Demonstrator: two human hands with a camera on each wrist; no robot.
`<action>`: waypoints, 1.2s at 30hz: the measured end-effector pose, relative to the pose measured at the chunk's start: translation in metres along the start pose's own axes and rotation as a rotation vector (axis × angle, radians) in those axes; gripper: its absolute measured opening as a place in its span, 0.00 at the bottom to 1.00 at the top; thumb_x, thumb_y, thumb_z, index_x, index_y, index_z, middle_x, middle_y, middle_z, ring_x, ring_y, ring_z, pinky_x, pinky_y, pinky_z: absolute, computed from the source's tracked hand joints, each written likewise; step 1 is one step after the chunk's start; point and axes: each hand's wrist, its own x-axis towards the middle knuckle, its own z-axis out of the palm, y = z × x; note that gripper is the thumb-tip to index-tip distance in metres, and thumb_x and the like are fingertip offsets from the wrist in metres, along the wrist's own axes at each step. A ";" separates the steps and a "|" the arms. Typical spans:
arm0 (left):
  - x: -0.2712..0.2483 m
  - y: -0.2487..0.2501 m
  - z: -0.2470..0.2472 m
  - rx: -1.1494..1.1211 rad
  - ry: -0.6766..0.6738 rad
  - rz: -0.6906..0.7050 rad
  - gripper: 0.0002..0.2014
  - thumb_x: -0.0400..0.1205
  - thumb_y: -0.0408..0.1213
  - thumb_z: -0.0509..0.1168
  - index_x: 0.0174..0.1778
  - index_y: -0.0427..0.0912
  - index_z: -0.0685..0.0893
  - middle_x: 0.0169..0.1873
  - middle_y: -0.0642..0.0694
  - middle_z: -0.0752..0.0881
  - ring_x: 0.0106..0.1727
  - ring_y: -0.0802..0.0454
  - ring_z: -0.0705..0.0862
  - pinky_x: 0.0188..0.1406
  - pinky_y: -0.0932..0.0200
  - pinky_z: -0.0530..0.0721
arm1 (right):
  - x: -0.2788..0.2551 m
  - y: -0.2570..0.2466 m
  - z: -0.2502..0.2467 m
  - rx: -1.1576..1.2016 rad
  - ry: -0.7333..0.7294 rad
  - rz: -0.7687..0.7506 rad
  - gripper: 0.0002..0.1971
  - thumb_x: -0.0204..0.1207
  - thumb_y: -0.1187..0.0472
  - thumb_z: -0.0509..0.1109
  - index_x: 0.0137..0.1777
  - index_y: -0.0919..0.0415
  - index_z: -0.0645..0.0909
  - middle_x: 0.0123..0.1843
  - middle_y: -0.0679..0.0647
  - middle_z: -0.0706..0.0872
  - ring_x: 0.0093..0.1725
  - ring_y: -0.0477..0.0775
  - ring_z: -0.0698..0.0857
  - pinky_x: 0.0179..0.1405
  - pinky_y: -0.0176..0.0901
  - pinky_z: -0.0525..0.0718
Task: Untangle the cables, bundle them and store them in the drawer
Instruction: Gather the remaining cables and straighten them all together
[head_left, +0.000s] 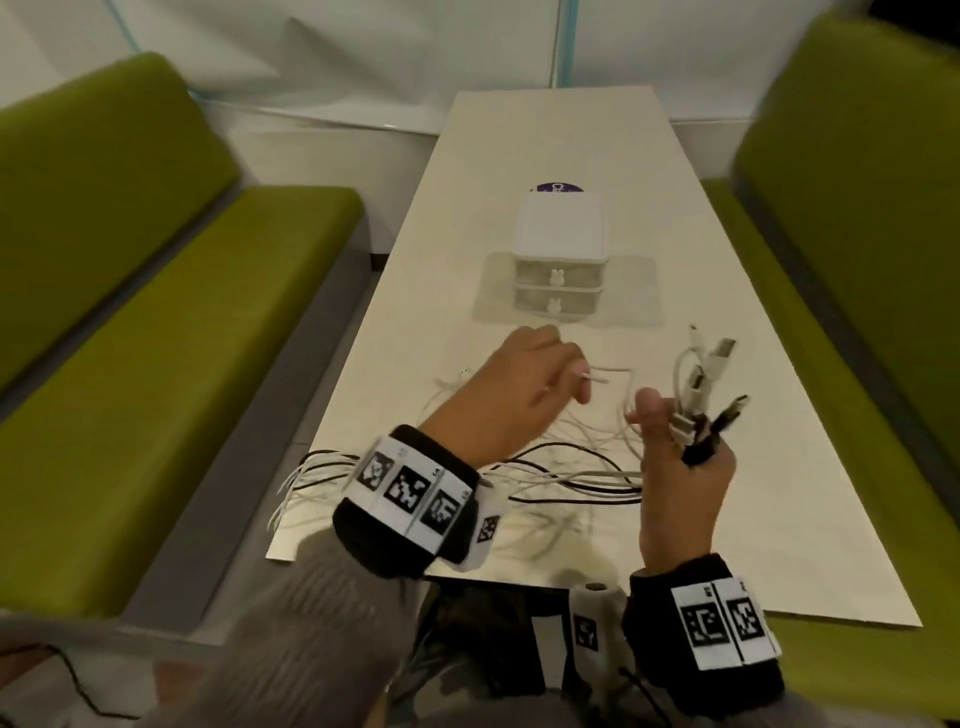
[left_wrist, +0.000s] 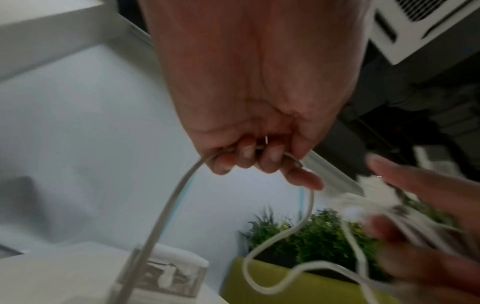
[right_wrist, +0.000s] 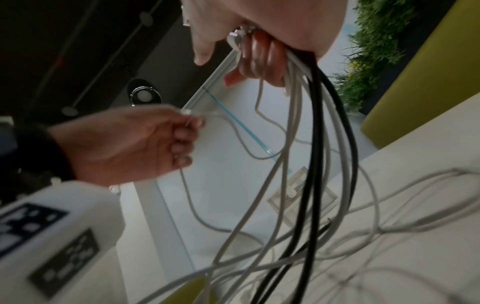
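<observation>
Untangling partway: right hand (head_left: 680, 467) clenches a gathered sheaf of plug ends (head_left: 701, 384), left hand (head_left: 524, 384) at its 9 o'clock pinches one white cable (head_left: 608, 370), loose cables (head_left: 566, 478) sprawl on table (head_left: 779, 493); drawer unit (head_left: 558, 260) at 12 o'clock closed, bundling and storing remain.

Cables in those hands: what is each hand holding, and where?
The right hand grips a bunch of cables just below their plugs. The left hand pinches one white cable near its end.
</observation>
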 end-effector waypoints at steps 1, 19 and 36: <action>-0.002 0.006 0.010 0.024 0.003 0.072 0.18 0.83 0.41 0.50 0.40 0.38 0.83 0.36 0.48 0.74 0.40 0.53 0.71 0.44 0.65 0.69 | -0.003 -0.002 0.002 -0.028 -0.046 0.008 0.16 0.65 0.44 0.80 0.35 0.56 0.82 0.25 0.37 0.84 0.29 0.34 0.81 0.37 0.25 0.78; -0.049 -0.079 -0.009 -0.016 -0.090 -0.342 0.18 0.81 0.59 0.53 0.32 0.53 0.74 0.28 0.57 0.75 0.41 0.61 0.69 0.42 0.59 0.66 | 0.018 -0.009 -0.026 0.224 0.300 0.085 0.14 0.84 0.56 0.64 0.36 0.56 0.79 0.20 0.44 0.65 0.21 0.45 0.60 0.20 0.38 0.57; -0.206 -0.169 -0.145 0.194 0.859 -0.874 0.19 0.81 0.58 0.58 0.38 0.45 0.77 0.29 0.45 0.78 0.32 0.54 0.74 0.34 0.58 0.71 | 0.022 -0.009 -0.031 0.195 0.227 0.166 0.19 0.81 0.44 0.64 0.35 0.56 0.82 0.23 0.45 0.76 0.21 0.43 0.66 0.19 0.34 0.59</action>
